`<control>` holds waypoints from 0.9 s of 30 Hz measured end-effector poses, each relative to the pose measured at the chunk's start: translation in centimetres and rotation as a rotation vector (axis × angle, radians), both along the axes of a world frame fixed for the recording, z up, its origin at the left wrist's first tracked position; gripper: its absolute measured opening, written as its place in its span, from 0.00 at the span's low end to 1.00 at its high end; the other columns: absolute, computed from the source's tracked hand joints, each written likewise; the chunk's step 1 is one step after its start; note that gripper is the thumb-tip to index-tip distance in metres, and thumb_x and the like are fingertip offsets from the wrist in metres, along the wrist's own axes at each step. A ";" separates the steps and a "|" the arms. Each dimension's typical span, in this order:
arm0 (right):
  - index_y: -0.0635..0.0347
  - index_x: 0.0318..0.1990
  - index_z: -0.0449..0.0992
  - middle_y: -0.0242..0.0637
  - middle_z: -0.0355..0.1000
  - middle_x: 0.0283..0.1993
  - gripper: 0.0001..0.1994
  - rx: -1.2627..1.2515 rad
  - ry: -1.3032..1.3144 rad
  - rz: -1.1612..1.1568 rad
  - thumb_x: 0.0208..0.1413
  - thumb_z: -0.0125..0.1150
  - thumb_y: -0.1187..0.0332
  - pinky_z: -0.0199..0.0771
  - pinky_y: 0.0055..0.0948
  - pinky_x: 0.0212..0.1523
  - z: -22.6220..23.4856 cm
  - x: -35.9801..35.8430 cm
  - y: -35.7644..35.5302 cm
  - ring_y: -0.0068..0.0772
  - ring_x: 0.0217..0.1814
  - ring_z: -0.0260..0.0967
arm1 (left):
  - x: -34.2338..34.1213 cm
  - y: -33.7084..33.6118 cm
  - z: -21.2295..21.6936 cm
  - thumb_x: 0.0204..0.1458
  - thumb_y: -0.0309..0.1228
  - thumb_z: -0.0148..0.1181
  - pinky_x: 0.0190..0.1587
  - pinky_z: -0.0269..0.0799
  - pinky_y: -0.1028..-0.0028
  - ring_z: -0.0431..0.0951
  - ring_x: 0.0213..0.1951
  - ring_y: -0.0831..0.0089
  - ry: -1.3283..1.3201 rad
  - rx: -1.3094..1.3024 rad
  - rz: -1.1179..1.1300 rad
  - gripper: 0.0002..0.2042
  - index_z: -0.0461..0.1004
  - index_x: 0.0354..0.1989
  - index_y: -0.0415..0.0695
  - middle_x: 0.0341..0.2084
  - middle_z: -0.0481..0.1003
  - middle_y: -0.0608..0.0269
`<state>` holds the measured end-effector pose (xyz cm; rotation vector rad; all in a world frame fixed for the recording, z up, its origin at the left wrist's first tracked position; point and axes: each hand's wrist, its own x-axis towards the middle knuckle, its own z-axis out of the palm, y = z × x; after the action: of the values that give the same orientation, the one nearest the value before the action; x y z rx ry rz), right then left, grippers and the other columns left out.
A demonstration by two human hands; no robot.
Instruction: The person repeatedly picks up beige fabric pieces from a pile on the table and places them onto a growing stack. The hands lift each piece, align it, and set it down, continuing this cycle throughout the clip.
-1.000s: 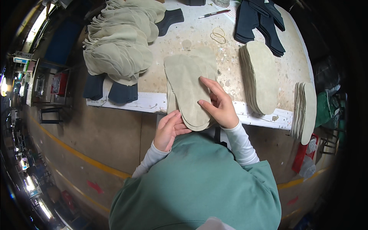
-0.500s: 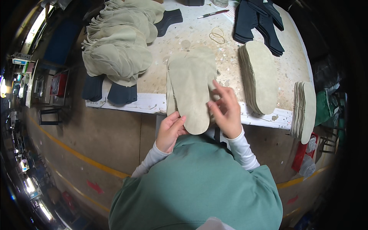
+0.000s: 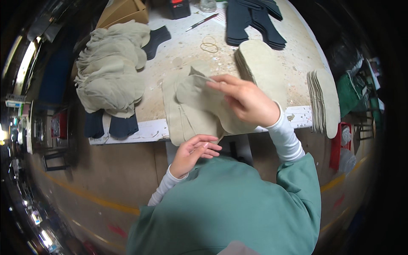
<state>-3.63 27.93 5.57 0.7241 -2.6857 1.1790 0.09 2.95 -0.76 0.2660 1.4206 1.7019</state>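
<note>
My right hand (image 3: 245, 100) pinches the edge of a beige, sole-shaped insole (image 3: 206, 98), which is lifted and curled over the small pile in front of me. Under it, several more beige insoles (image 3: 173, 112) lie loosely fanned at the table's near edge. My left hand (image 3: 196, 152) is open at the near end of this pile, its fingers stretched out and slightly bent. Whether its fingertips touch the lowest piece, I cannot tell. Just beyond my right hand stands a neat stack of the same insoles (image 3: 264, 63), partly covered by the hand.
A big, loose heap of beige insoles (image 3: 111, 74) lies at the left over dark sole-shaped pieces (image 3: 123, 126). Another stack of insoles (image 3: 325, 102) sits at the right edge. Farther back are dark pieces (image 3: 242, 21), rubber bands (image 3: 209, 46), a pen (image 3: 201, 22) and a cardboard box (image 3: 123, 12).
My right hand has taken hold of the top insole and lifted it, turning it to the right. My left hand has let go of its near end. The view has shifted.
</note>
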 end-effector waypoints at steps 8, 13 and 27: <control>0.63 0.61 0.68 0.43 0.66 0.62 0.22 -0.394 0.182 -0.559 0.58 0.49 0.80 0.62 0.26 0.62 -1.8 1.3 8.1 0.32 0.64 0.63 | -0.9 -0.7 -0.8 0.65 0.32 0.43 0.46 0.76 0.74 0.81 0.41 0.68 -0.013 -0.057 0.101 0.15 0.67 0.53 0.36 0.40 0.78 0.49; 0.65 0.62 0.66 0.41 0.64 0.64 0.22 -0.577 -0.032 -0.666 0.60 0.50 0.79 0.61 0.24 0.62 -5.9 2.0 9.9 0.30 0.65 0.61 | -0.9 -0.5 -1.0 0.65 0.33 0.43 0.46 0.76 0.75 0.81 0.41 0.68 -0.031 -0.064 0.111 0.15 0.67 0.53 0.36 0.39 0.79 0.49; 0.55 0.60 0.70 0.39 0.71 0.54 0.22 0.073 0.109 -0.761 0.56 0.58 0.74 0.69 0.26 0.48 -1.8 1.9 10.9 0.32 0.52 0.70 | -0.9 -0.8 -1.3 0.65 0.34 0.44 0.46 0.73 0.75 0.80 0.41 0.71 -0.053 -0.063 0.117 0.15 0.68 0.53 0.38 0.38 0.79 0.51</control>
<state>-1.68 38.84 3.75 -0.2316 -2.5232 0.8056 -0.81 2.17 -2.10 0.1037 1.4726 1.7412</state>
